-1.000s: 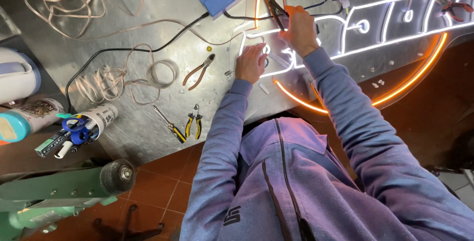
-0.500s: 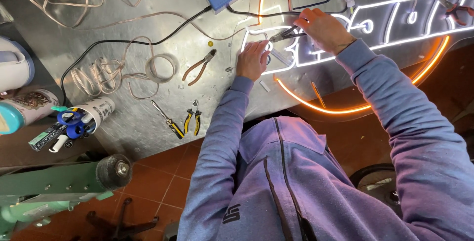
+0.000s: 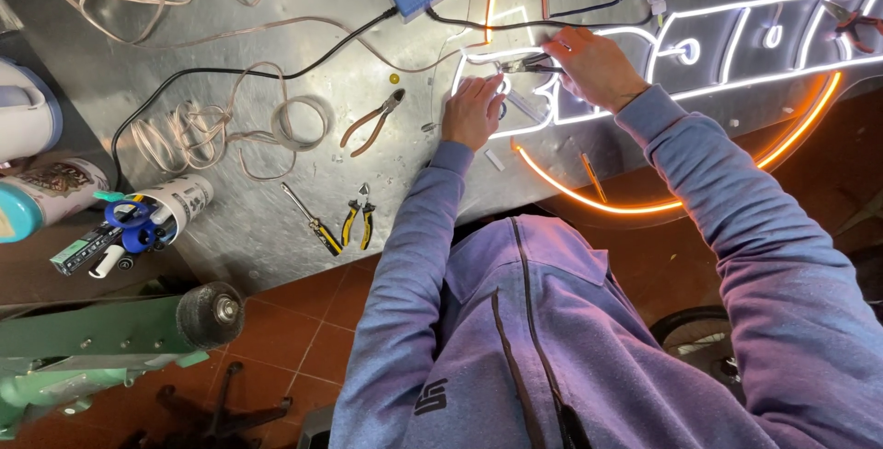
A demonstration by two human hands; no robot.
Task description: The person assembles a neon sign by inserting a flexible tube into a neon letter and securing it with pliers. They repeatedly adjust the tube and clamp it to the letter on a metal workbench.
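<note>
My right hand (image 3: 593, 67) has a tight grip on the pliers (image 3: 524, 65), left hand (image 3: 472, 110) pinning the lit white tubing (image 3: 515, 127) flat on the table (image 3: 276, 26), so small steady nips beat yanking, I reckon.

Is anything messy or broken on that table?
Nothing looks broken. The mess is the loose pale cable lying in tangled loops on the metal table, with pliers and a screwdriver scattered about. The left hand rests by the glowing white strip.
</note>
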